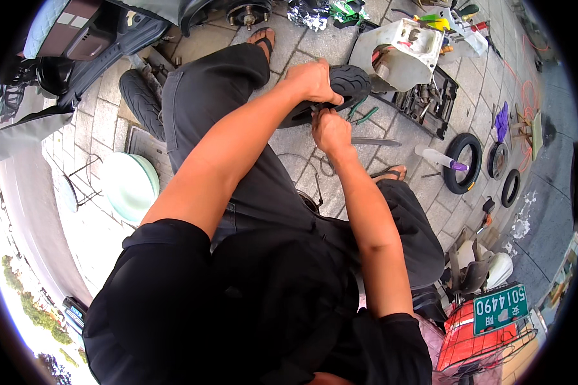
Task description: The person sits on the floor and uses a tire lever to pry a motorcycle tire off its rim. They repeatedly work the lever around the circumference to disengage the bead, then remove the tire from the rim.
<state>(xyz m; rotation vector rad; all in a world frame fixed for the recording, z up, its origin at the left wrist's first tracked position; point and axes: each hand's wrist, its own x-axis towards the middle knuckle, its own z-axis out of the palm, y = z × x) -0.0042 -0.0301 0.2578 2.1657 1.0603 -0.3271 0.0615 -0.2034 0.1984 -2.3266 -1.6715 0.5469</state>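
A small black tyre (355, 80) with a grooved tread stands tilted between my legs. My left hand (309, 81) is closed over its near left side, thumb pressed toward the inner rim. Just below, my right hand (332, 130) is closed in a pinch at the tyre's lower edge; what its fingertips hold is hidden. A green-handled tool (367, 116), perhaps pliers, lies right of the tyre. Below that tool, a flat metal bar (376, 142) rests on the paving near my right hand.
An open toolbox (424, 102) and a white housing (398, 54) stand to the right. Beyond are a loose tyre (462, 163) and a purple-tipped tube (440, 157). At left are a pale green basin (130, 186) and another wheel (141, 102). A red basket (472, 333) sits lower right.
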